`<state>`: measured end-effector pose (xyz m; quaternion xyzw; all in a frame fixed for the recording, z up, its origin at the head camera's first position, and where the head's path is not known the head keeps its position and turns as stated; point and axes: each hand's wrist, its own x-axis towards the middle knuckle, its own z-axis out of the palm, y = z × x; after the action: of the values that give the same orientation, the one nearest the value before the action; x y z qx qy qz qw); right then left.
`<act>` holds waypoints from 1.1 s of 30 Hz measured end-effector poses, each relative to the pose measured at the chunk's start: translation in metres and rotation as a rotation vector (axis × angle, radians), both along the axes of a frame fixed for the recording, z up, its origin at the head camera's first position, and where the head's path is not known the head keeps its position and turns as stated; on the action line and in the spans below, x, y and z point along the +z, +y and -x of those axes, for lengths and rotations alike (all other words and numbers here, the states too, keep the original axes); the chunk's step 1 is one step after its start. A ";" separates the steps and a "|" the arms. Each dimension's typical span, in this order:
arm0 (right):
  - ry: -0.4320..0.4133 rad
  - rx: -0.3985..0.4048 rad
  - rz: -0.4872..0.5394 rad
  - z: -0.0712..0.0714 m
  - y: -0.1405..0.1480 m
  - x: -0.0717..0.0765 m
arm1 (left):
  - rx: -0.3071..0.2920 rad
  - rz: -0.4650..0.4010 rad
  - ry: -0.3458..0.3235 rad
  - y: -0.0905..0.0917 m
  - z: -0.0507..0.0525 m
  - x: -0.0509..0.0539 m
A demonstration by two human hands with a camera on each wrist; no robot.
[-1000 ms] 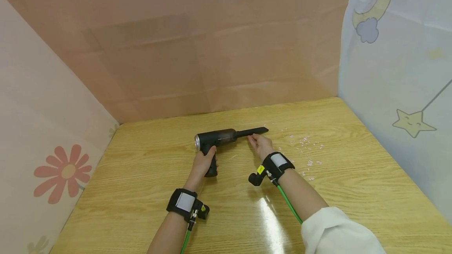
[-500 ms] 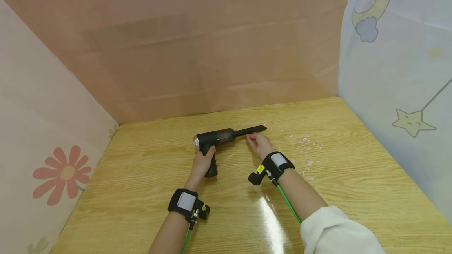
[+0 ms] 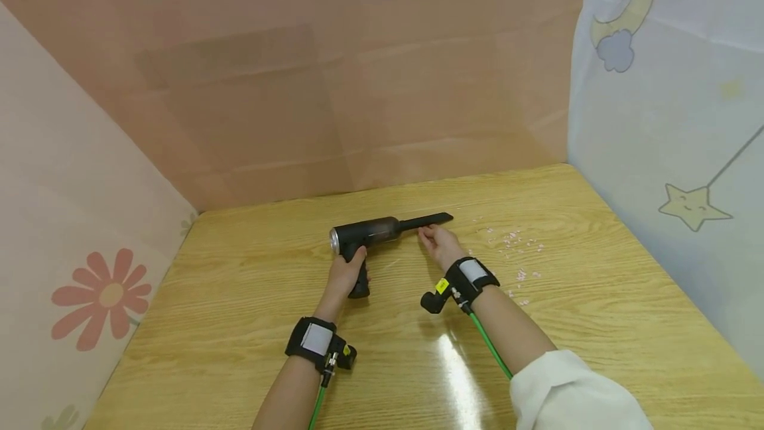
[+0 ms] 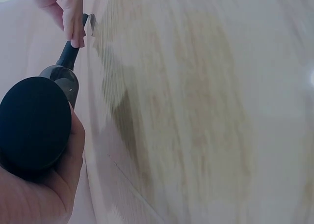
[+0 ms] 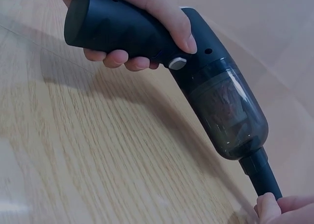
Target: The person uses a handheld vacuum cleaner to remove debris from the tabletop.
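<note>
A black handheld vacuum cleaner point(image 3: 352, 236) is held level above the wooden table, its long flat nozzle point(image 3: 428, 220) pointing right. My left hand point(image 3: 345, 275) grips its handle point(image 5: 117, 27); in the right wrist view the thumb lies along the body near a grey button point(image 5: 177, 63). The fingertips of my right hand point(image 3: 440, 246) pinch the nozzle from the near side, which the left wrist view also shows. Through the see-through dust cup point(image 5: 228, 111) something pale and pinkish is visible, too unclear to name. Small pinkish-white scraps point(image 3: 514, 239) lie scattered to the right of the nozzle tip.
The wooden table point(image 3: 227, 324) runs back to a brownish cloth wall point(image 3: 358, 85). Printed cloths stand at the left point(image 3: 71, 184) and right point(image 3: 650, 125). Green cables point(image 3: 491, 346) trail from both wrist straps toward me.
Over the last half second the vacuum cleaner has shifted slightly to the right, with both hands keeping their hold. The head view has turned a little. The scraps lie as before.
</note>
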<state>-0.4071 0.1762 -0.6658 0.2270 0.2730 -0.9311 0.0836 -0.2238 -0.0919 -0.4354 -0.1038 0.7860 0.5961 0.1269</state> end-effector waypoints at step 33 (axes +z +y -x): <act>-0.045 -0.085 -0.084 -0.048 0.003 0.069 | -0.048 0.035 0.014 0.021 0.003 0.002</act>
<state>-0.3588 0.1797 -0.5968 0.2624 0.2998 -0.9163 0.0405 -0.2268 -0.0707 -0.4335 -0.0829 0.7995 0.5796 0.1340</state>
